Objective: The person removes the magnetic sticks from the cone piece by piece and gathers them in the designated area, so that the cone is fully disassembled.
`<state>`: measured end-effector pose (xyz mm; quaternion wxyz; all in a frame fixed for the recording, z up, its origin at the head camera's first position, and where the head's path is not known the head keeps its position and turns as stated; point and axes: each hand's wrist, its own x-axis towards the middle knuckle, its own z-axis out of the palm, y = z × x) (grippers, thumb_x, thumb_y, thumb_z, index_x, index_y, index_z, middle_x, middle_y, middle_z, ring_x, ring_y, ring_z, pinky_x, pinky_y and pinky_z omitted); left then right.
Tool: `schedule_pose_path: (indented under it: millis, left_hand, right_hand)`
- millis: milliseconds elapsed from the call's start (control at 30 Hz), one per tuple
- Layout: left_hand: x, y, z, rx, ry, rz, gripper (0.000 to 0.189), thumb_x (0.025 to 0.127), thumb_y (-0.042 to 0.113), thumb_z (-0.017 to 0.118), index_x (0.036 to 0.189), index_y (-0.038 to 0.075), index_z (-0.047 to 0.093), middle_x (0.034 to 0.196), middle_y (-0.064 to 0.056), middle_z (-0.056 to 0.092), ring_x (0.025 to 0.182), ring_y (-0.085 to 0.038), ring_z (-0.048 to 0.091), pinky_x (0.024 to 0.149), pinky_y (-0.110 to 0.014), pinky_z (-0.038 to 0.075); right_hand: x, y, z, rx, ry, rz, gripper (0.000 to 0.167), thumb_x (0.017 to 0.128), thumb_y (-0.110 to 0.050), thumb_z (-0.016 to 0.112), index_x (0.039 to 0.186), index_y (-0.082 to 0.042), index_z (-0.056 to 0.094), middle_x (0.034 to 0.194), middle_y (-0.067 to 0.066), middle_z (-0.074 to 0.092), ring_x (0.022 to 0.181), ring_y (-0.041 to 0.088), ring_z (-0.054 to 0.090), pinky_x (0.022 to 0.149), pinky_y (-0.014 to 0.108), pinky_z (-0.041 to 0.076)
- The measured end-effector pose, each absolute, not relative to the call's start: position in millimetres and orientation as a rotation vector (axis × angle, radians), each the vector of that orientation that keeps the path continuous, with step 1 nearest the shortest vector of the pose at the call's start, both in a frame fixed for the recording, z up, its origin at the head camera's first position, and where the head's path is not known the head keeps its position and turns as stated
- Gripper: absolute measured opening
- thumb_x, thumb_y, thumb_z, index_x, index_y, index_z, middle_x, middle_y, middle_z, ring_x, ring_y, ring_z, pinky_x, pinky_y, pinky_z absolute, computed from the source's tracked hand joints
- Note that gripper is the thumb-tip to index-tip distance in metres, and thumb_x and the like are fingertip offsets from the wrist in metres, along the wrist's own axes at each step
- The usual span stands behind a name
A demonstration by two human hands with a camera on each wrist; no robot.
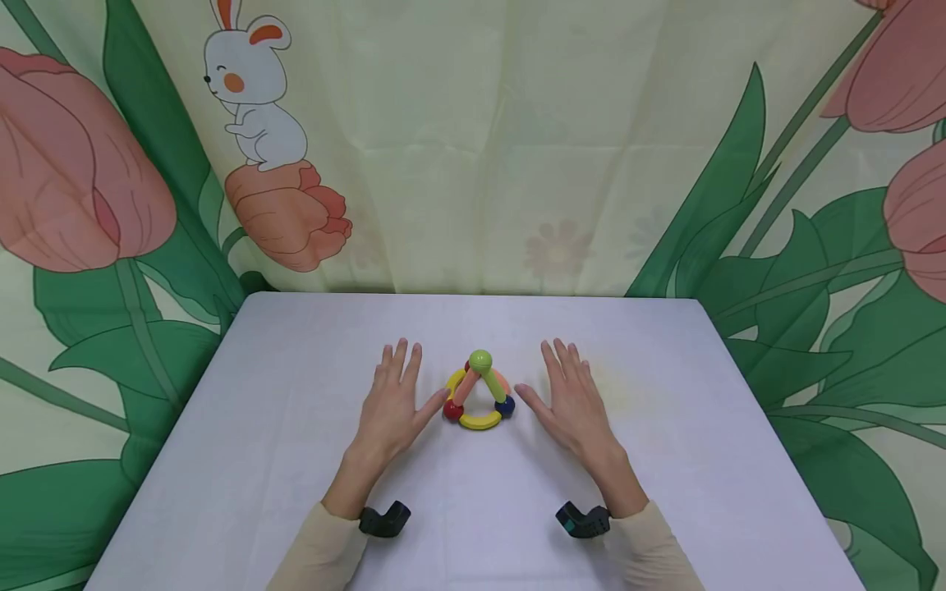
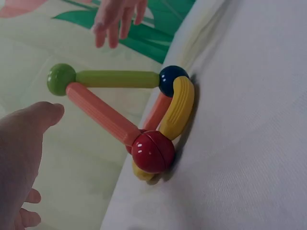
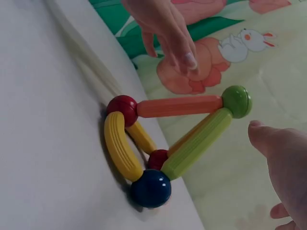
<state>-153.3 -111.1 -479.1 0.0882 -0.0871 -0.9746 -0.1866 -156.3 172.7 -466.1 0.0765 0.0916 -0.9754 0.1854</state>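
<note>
A small pyramid of toy building rods and balls (image 1: 493,386) stands upright on the table. A green ball (image 1: 480,360) tops it, joined by straight rods to the balls below. At its base, curved yellow and pink rods link a red ball (image 2: 153,151), a dark blue ball (image 3: 151,188) and another red ball (image 3: 158,159) at the back. My left hand (image 1: 392,410) is spread to the left of the pyramid, thumb towards the front red ball. On the other side, my right hand (image 1: 572,410) has its fingers straight, thumb near the blue ball. Neither hand grips anything.
The table (image 1: 296,345) has a white cover, and its far edge meets a hanging cloth (image 1: 473,164) printed with tulips and a rabbit. A dark wrist camera (image 1: 385,519) sits on the left wrist, and another camera (image 1: 583,520) on the right.
</note>
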Motion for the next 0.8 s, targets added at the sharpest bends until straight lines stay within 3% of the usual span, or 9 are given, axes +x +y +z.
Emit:
schedule_pose_path:
  millis: [233,400,800]
  left_hand:
    - [-156,-101,-473,-0.275,-2.891,-0.606,0.087,0.093,0.062,0.056,0.157,0.009,0.03,0.164,-0.017,0.028,0.153,-0.038,0.023,0.114,-0.054,0.038]
    - [-159,-93,-467,-0.349,-2.819,-0.717,0.081,0.094,0.056,0.059,0.155,0.009,0.036,0.158,-0.016,0.039,0.145,-0.036,0.04,0.105,-0.052,0.049]
    - [-169,-70,-447,-0.583,-2.661,-0.822,0.068,0.094,0.044,0.066,0.149,0.009,0.046,0.142,-0.014,0.055,0.128,-0.029,0.058,0.099,-0.044,0.055]
  right_hand:
    - [-159,161,-455,0.322,-2.895,0.604,0.089,0.093,-0.064,0.055,0.158,-0.01,0.028,0.163,0.017,0.031,0.152,0.039,0.025,0.122,0.058,0.025]
    - [-161,151,-452,0.393,-2.844,0.659,0.086,0.093,-0.062,0.057,0.156,-0.009,0.033,0.158,0.016,0.038,0.146,0.037,0.036,0.116,0.058,0.035]
    - [-168,138,-466,0.513,-2.761,0.725,0.074,0.091,-0.048,0.068,0.146,-0.004,0.048,0.14,0.017,0.057,0.128,0.036,0.054,0.107,0.052,0.047]
